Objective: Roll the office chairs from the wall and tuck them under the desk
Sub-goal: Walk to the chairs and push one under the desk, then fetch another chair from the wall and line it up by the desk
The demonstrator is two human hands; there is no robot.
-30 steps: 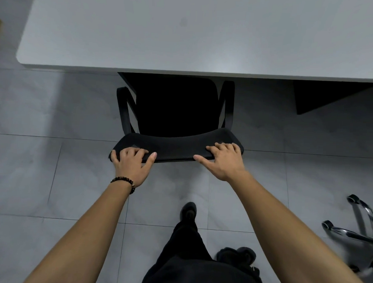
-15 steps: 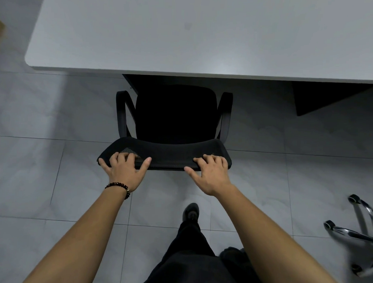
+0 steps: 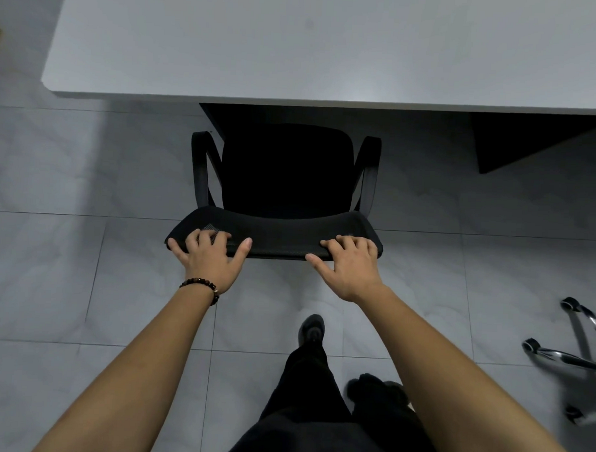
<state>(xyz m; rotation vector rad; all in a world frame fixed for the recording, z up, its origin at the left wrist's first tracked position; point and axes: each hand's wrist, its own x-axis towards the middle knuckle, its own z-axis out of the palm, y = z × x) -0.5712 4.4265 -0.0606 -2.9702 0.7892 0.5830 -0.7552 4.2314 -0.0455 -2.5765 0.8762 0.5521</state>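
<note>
The white table (image 3: pixel 296 50) spans the top of the view, its rounded left corner over the grey tiled floor (image 3: pixel 52 268). The left hand (image 3: pixel 209 256), with a dark beaded bracelet (image 3: pixel 200 285) at the wrist, grips the left end of the backrest top of the black chair (image 3: pixel 284 178). Four fingers curl over the edge and the thumb lies spread along the near face. The chair stands in front of the table's near edge, facing it, with its backrest toward the person. The backrest is black mesh, the seat is a plain black pad, and a curved black armrest rises on each side. The whole seat shows in front of the table edge, with its front rim close to that edge. The right hand (image 3: pixel 351 266) grips the right end of the backrest top in the same manner, thumb extended toward the left hand. One black shoe (image 3: pixel 311 327) stands on the floor between the forearms. Further right, a dark panel (image 3: pixel 529 142) shows beneath the table. At the far right, a chrome chair base (image 3: pixel 569 357) with castors stands well apart from the black chair.
</note>
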